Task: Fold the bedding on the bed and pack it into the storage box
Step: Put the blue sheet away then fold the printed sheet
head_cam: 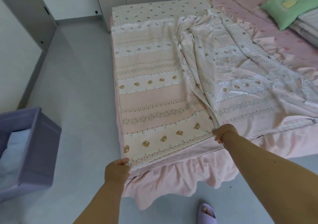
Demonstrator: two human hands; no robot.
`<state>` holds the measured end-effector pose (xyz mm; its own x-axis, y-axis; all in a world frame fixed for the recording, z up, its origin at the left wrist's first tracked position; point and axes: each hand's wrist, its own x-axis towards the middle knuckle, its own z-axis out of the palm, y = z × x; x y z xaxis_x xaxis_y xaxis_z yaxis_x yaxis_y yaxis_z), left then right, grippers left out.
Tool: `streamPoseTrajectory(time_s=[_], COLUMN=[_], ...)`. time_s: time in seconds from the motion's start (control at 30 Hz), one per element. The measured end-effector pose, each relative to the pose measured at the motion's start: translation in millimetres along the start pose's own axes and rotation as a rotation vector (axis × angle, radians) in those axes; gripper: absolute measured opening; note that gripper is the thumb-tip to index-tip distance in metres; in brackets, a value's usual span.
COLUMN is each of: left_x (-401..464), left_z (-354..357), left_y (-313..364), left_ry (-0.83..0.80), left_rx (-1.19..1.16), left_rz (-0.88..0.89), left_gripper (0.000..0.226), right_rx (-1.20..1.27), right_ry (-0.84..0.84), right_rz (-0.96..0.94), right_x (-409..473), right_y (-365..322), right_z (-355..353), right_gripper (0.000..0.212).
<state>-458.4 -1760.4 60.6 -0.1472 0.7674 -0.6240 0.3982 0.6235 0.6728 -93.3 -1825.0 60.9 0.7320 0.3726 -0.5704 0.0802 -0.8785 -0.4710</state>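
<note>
i had the bear-print quilt (160,92) spread on the bed (197,156), its right half bunched. my left hand (117,169) pinched the near corner and my right hand (222,132) gripped the near hem, likely to pull it flat for folding. the storage box (43,137) waited on the floor, left.

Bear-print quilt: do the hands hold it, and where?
Yes. The left hand grips the bear-print quilt at its near corner; the right hand grips its near edge.
</note>
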Motion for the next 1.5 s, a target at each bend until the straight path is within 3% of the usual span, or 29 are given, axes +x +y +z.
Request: streamPoseTrajectory(time_s=[0.1,0.2,0.4,0.5,0.63,0.93,1.2,1.5], left_x=[1,-2,-18,-34,-53,-65,-74,-102], left_z=[6,14,71,110,163,241,328,471], left_y=[10,40,128,170,217,285,343,368], left_ry=[0.032,0.040,-0.073,-0.184,-0.262,-0.378,-0.542,-0.645], left_rx=[0.309,0.384,0.173,0.084,0.003,0.066,0.162,0.271], left_rz=[0.057,0.122,0.147,0.153,0.147,0.160,0.239,0.227], left_gripper=[0.031,0.026,0.014,0.023,0.014,0.010,0.014,0.010], right_rx=[-0.134,-0.115,-0.074,-0.025,0.026,0.184,0.141,0.221], right_ry=[-0.004,0.022,-0.111,-0.145,-0.164,-0.158,0.044,0.123], right_rz=[0.032,0.016,-0.098,-0.125,-0.092,-0.005,0.030,0.140], right_x=[-1,6,44,57,90,147,182,276], right_y=[-8,-22,-60,-78,-88,-91,-58,19], right_z=[-6,-22,-71,-105,-157,-230,-305,-383], right_gripper=[0.016,0.032,0.035,0.032,0.025,0.018,0.030,0.027])
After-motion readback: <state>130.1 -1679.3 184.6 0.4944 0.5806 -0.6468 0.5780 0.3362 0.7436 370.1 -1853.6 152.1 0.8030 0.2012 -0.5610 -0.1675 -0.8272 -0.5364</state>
